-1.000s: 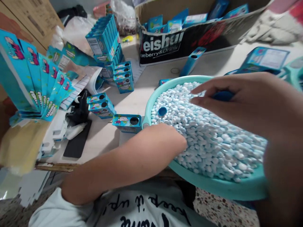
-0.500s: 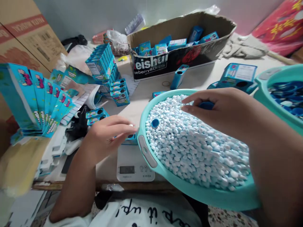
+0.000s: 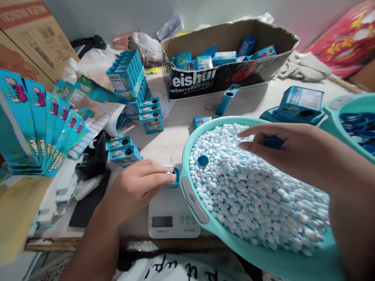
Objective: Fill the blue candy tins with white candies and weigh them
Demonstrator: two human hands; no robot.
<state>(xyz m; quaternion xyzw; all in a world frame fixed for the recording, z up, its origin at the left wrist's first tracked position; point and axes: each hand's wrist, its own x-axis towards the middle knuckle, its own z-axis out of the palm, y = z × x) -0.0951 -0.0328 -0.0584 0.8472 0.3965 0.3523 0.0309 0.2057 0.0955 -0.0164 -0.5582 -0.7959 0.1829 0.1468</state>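
scale (image 3: 174, 230): set near the front edge; its far end is partly covered by one blue tin (image 3: 176, 179).
left hand (image 3: 139, 181): thumb and forefinger are pressed together, one white candy (image 3: 168, 173) apparently being pinched at the tin's mouth.
large teal bowl (image 3: 185, 164): heaped with white and pale-blue candies (image 3: 249, 207), too many to be counted; one loose cap (image 3: 203, 160) is laid on top.
right hand (image 3: 293, 150): held over the heap; one blue cap (image 3: 272, 143) is gripped in the curled fingers, thumb and forefinger tips parted.
paired tins (image 3: 124, 150): two, stood beside the left hand.
second teal bowl (image 3: 332, 119): filled with dark-blue pieces (image 3: 360, 125), partly cropped.
carton (image 3: 225, 80): one, loaded with blue packs (image 3: 225, 57), some hidden.
table (image 3: 249, 105): pale, cluttered.
wall (image 3: 117, 19): grey.
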